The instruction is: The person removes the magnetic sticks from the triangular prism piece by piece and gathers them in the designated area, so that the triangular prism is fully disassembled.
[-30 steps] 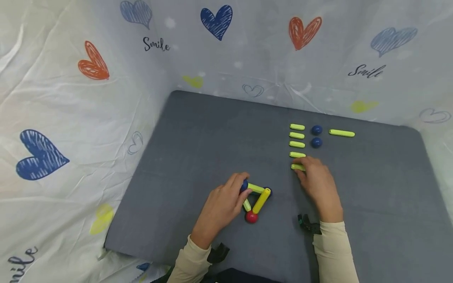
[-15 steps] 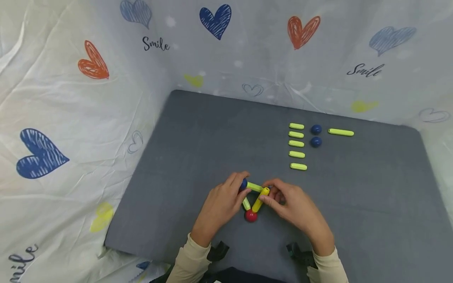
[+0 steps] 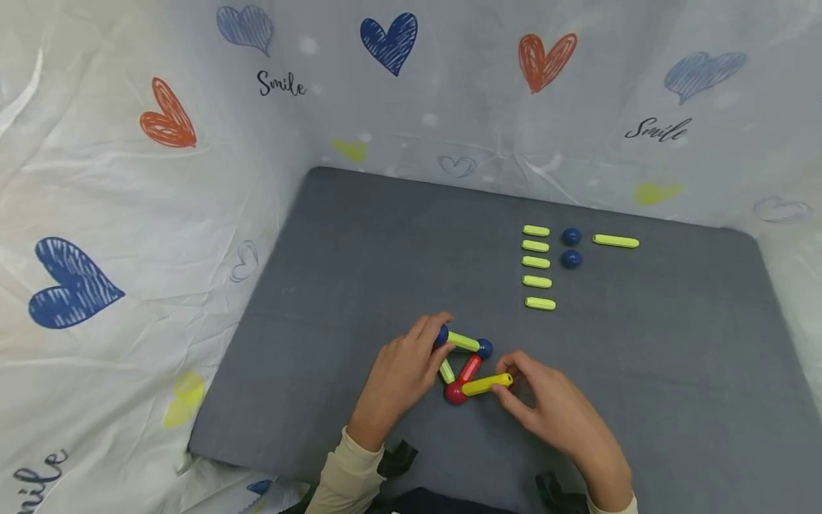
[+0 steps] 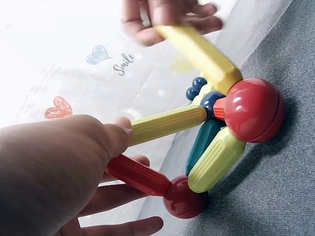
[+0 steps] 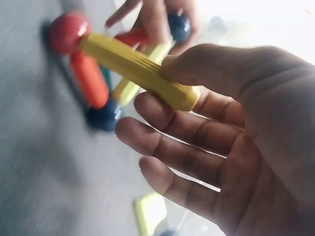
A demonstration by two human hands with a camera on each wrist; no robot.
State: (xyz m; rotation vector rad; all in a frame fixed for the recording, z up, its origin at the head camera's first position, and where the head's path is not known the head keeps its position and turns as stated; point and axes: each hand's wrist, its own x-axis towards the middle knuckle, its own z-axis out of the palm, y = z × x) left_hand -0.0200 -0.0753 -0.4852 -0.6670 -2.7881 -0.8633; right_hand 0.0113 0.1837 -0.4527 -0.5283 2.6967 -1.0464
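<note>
Between the hands sits a small frame of rods and balls [image 3: 464,360], partly built. The left hand [image 3: 401,371] grips its blue ball corner [image 3: 441,334]; the right hand [image 3: 546,403] pinches the free end of a long yellow rod [image 3: 486,385] joined to the red ball [image 3: 455,393]. Beyond the right hand, 5 short green rods [image 3: 538,263], 2 blue balls [image 3: 571,247] and 1 long rod [image 3: 615,241] lie unused, so much seems left.

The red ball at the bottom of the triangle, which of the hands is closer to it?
Left, narrowly. The left hand sits beside the red ball, gripping the blue ball; the right hand holds the yellow stick's far end.
</note>
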